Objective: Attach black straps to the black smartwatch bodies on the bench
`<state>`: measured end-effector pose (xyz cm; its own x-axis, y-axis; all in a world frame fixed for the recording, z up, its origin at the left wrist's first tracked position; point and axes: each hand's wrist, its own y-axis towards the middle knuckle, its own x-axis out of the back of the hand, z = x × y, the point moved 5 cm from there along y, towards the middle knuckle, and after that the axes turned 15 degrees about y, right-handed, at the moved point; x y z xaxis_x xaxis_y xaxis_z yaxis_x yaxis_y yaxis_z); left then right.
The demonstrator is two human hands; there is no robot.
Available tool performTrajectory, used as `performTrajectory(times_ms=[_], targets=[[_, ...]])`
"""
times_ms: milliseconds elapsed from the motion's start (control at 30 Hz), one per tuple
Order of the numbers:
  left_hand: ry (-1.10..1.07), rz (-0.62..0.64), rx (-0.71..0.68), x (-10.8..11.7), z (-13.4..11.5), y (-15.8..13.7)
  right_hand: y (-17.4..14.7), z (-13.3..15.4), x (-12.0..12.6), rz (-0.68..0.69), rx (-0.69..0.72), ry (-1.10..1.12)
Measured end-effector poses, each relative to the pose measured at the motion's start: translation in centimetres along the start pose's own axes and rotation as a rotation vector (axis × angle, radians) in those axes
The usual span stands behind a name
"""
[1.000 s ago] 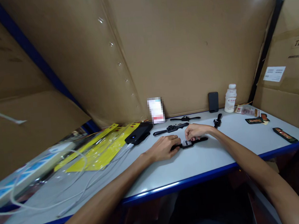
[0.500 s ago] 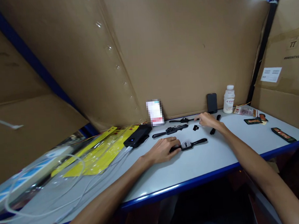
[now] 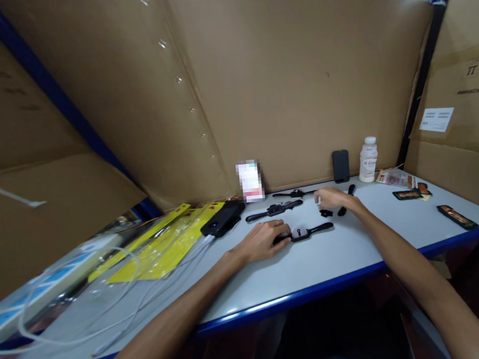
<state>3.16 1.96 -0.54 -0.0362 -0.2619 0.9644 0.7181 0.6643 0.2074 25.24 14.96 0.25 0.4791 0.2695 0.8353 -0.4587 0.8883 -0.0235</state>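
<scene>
My left hand (image 3: 266,240) rests on the table with its fingers curled around the left handle of a black spokeshave (image 3: 318,228). That spokeshave lies flat, a pale metal blade with a keyhole slot showing at its middle. My right hand (image 3: 331,198) is farther back, fingers bent downward over a small black metal piece (image 3: 325,213); it appears to grip this piece, though the fingertips are partly hidden. A second spokeshave (image 3: 275,210) lies behind my left hand. Another spokeshave (image 3: 296,194) is near the back wall, its right end close to my right fingers.
At left are yellow packages (image 3: 158,252), a black power bank (image 3: 221,219) with white cables and a power strip (image 3: 60,282). A phone (image 3: 341,166) and a white bottle (image 3: 368,161) stand at the back. A black-handled object (image 3: 351,189) lies beside my right wrist. Cardboard walls surround the table.
My right hand has curled its fingers and come down toward me. The small black piece has shifted right and nearer. My left hand stays on the spokeshave handle.
</scene>
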Motion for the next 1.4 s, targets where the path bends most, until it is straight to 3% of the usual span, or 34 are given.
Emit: performTrajectory(times_ms=[167, 367, 633, 833, 1000, 1167, 1400], targets=[[-0.007, 0.009, 0.000, -0.1, 0.0, 0.0, -0.6, -0.4, -0.8, 0.182, -0.103, 0.129], [0.004, 0.002, 0.007, -0.2, 0.2, 0.0, -0.1, -0.3, -1.2, 0.139, -0.086, 0.269], [-0.017, 0.021, 0.004, -0.2, 0.3, 0.0, -1.4, 4.3, -2.1, 0.257, 0.044, 0.664], [-0.029, 0.005, -0.004, -0.2, 0.4, -0.1, -1.9, 7.1, -3.7, 0.308, 0.179, 0.604], [-0.020, 0.001, -0.001, -0.2, 0.3, -0.1, -1.8, 7.3, -4.6, 0.290, 0.155, 0.575], [-0.012, 0.003, 0.008, -0.1, 0.3, -0.1, -1.9, 7.8, -4.3, 0.221, 0.237, 0.529], [0.008, 0.024, 0.006, -0.2, 0.3, 0.0, -1.9, 7.9, -4.2, 0.234, 0.240, 0.509]])
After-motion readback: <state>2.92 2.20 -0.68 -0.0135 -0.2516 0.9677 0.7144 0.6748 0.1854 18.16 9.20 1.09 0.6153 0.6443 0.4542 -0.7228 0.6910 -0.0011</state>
